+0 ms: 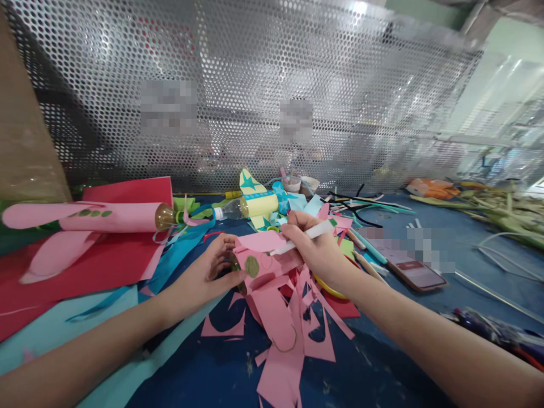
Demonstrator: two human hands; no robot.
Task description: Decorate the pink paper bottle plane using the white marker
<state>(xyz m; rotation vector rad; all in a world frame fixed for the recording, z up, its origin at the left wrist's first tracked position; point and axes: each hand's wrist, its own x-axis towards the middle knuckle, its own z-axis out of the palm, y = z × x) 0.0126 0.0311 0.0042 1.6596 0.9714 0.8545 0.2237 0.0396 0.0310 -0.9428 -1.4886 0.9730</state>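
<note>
My left hand (215, 265) grips the near end of a bottle wrapped in pink paper (272, 276), its thumb along the side. A filled olive-green dot (252, 266) shows on the wrap, with a thin circle outline to its right. Between the fingers of my right hand (309, 241) is a white marker with a green end (319, 228), its tip against or just above the pink paper. Cut pink paper scraps (280, 345) lie below and around the bottle. Part of the wrapped bottle is hidden by my hands.
To the left, a finished-looking pink bottle plane (114, 217) lies on red paper (106, 266). Behind my hands is a yellow bottle plane (261, 203). A phone (419, 271) and pipe cleaners (369, 207) are on the right, before a perforated metal screen (255, 68).
</note>
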